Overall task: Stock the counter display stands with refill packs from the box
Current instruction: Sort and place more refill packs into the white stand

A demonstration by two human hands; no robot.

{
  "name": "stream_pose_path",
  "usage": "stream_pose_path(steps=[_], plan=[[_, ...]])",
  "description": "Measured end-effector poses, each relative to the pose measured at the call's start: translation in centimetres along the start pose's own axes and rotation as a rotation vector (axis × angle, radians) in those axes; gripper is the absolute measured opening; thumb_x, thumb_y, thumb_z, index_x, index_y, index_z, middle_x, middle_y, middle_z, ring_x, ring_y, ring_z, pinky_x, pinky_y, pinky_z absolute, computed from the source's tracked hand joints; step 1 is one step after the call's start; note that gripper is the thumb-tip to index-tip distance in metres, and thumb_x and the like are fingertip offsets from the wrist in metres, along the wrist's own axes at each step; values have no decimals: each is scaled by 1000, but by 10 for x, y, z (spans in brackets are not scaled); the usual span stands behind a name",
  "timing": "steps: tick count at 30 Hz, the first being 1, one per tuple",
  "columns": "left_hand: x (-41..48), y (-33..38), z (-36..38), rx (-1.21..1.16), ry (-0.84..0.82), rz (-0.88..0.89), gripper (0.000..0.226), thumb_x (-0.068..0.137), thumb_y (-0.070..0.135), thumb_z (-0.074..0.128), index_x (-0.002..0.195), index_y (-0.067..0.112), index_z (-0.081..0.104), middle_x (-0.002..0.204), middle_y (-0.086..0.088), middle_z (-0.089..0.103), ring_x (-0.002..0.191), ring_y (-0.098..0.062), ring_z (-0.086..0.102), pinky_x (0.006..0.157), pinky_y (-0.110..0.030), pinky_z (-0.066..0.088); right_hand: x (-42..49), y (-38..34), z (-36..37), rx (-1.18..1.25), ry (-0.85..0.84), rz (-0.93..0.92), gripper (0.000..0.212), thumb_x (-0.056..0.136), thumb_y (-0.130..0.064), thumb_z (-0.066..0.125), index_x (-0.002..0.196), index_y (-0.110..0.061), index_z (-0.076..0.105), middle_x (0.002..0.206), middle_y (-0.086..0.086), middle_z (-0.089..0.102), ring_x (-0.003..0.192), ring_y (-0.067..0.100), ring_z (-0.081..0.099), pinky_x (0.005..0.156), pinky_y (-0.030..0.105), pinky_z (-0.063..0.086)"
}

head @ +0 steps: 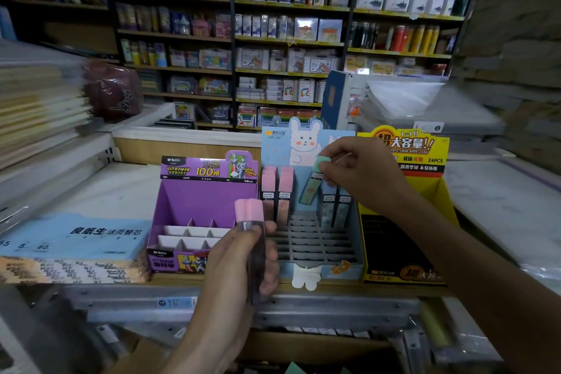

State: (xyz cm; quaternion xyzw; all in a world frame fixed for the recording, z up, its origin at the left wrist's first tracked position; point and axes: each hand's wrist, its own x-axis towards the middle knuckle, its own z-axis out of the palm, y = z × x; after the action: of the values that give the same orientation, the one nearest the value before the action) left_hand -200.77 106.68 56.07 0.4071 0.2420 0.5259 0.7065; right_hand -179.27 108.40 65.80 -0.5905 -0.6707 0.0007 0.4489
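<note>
Two pink-capped packs (249,212) sit gripped in my left hand (239,264) before the blue stand (274,149) as reserve; my right hand (361,173) pinches a green-capped pack (311,188) above its slots.

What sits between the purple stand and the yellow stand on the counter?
In the head view, the blue rabbit stand fills that gap; the right hand pinches a green-capped pack over its back rows.
</note>
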Motion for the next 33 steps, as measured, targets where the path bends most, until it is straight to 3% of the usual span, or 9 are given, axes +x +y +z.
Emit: stream_pose_path(steps=[4, 9, 13, 15, 18, 20, 27, 29, 33], plan=[[2, 0, -1, 2, 3, 18, 28, 101, 16, 48, 106, -2, 68, 66, -13, 55, 44, -16, 42, 37, -22, 31, 10, -1, 5, -168, -2, -57, 10, 83, -7, 76, 93, -6, 76, 69, -3, 64, 65, 16, 61, 61, 12, 46], [4, -1, -2, 1, 6, 18, 27, 100, 17, 50, 105, -1, 69, 67, -14, 56, 44, -16, 44, 36, -24, 33, 16, 0, 4, -268, -85, -81, 11, 83, -13, 77, 93, -9, 79, 78, 0, 69, 67, 9, 57, 60, 8, 40], [6, -2, -2, -20, 4, 24, 35, 84, 27, 62, 104, -1, 70, 67, -14, 58, 45, -17, 46, 36, -24, 34, 22, 1, 7, -254, -115, -50, 16, 83, -15, 77, 99, -10, 79, 79, 1, 71, 63, 1, 54, 57, 3, 37], [6, -2, -2, -17, 3, 24, 40, 80, 31, 63, 105, 0, 71, 67, -15, 58, 45, -17, 47, 36, -25, 35, 24, 2, 10, -231, -112, -43, 17, 83, -14, 77, 100, -10, 79, 77, -1, 70, 64, 0, 56, 59, 5, 39], [7, -2, -3, -3, 1, 25, 39, 79, 32, 64, 102, 2, 73, 67, -14, 60, 43, -17, 46, 35, -26, 35, 25, 3, 16, -224, -105, -51, 14, 84, -13, 76, 97, -9, 79, 70, 0, 68, 65, 12, 62, 62, 17, 48], [7, -2, -3, 1, 9, 27, 38, 78, 32, 64, 101, 3, 73, 67, -15, 60, 42, -18, 45, 35, -25, 35, 26, 5, 20, -227, -105, -52, 11, 84, -14, 76, 94, -9, 79, 66, 1, 69, 64, 14, 62, 61, 14, 46], [7, -3, 0, 13, 22, 16, 33, 78, 30, 63, 95, 4, 75, 67, -17, 62, 41, -19, 47, 35, -24, 35, 27, 4, 29, -285, -121, -98, 9, 83, -15, 77, 85, -6, 79, 79, 6, 76, 70, 15, 64, 70, 19, 45], [5, -2, 1, 2, 13, 9, 31, 78, 30, 63, 92, 6, 76, 67, -18, 63, 41, -20, 49, 34, -24, 36, 26, 4, 31, -327, -123, -108, 11, 82, -17, 79, 80, -7, 78, 80, 4, 76, 74, 20, 66, 79, 27, 47], [4, -2, 2, 10, -9, -14, 27, 81, 32, 64, 91, 11, 78, 73, -18, 68, 44, -19, 54, 37, -23, 40, 27, 2, 33, -451, -135, -99, 16, 82, -25, 78, 74, -12, 73, 73, -6, 68, 76, 21, 63, 94, 34, 37]])
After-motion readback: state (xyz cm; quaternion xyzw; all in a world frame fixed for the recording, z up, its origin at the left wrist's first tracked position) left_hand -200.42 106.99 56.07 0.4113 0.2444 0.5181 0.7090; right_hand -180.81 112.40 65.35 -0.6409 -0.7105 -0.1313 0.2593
